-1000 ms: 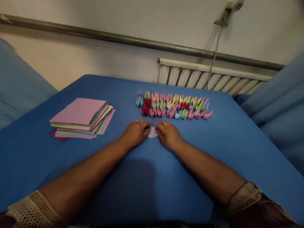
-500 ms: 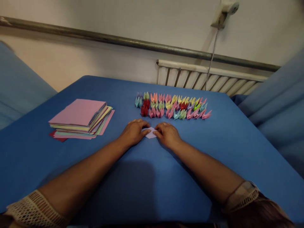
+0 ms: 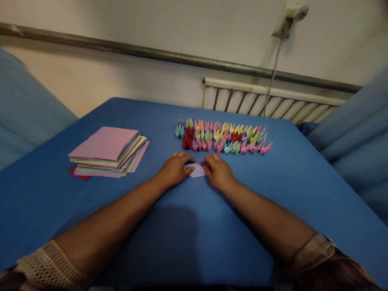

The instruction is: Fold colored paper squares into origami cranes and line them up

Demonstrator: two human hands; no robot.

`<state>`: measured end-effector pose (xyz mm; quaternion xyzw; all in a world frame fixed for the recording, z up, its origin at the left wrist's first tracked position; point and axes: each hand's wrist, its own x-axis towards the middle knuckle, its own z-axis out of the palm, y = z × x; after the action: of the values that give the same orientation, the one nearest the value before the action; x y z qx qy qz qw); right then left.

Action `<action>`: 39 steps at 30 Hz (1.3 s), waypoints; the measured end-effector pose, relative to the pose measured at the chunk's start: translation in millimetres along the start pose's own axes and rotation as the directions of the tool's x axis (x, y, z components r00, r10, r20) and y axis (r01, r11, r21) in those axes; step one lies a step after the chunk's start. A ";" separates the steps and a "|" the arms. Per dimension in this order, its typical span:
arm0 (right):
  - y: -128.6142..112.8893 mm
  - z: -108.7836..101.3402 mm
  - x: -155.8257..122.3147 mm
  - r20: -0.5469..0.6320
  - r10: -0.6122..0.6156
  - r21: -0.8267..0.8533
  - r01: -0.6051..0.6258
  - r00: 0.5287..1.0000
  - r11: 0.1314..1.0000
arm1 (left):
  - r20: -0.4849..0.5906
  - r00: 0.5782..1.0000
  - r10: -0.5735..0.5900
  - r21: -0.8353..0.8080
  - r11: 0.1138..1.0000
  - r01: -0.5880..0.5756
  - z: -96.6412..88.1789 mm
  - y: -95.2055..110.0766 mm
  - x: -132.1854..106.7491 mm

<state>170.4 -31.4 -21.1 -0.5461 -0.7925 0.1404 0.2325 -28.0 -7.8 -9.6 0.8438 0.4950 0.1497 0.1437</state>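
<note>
A small pale lilac folded paper (image 3: 197,170) lies on the blue table (image 3: 194,238) between my hands. My left hand (image 3: 175,168) presses on its left side with the fingers curled and pinched over the edge. My right hand (image 3: 217,170) does the same on its right side. Just beyond the hands stand several small folded paper figures (image 3: 222,136) in pink, yellow, green, red and light blue, set in tight rows.
A stack of square coloured paper sheets (image 3: 107,151), pink on top, lies at the left. Blue covered surfaces (image 3: 357,129) flank the table on both sides. Behind it are a wall rail (image 3: 151,52), a radiator (image 3: 273,101) and a hanging cable.
My hands have stayed on the small paper, with only slight shifts of the fingers along its folds. The camera has drifted a little.
</note>
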 end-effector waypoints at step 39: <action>-13.0 -1.2 25.4 0.049 -0.141 0.015 0.140 0.989 0.990 | -0.135 0.983 0.123 -0.026 0.992 -0.127 -6.4 1.1 -4.1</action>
<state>153.2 -12.4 -8.4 -0.4838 -0.8338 0.1418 0.2249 -31.6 -11.3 -3.8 0.8587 0.4468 0.2229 0.1152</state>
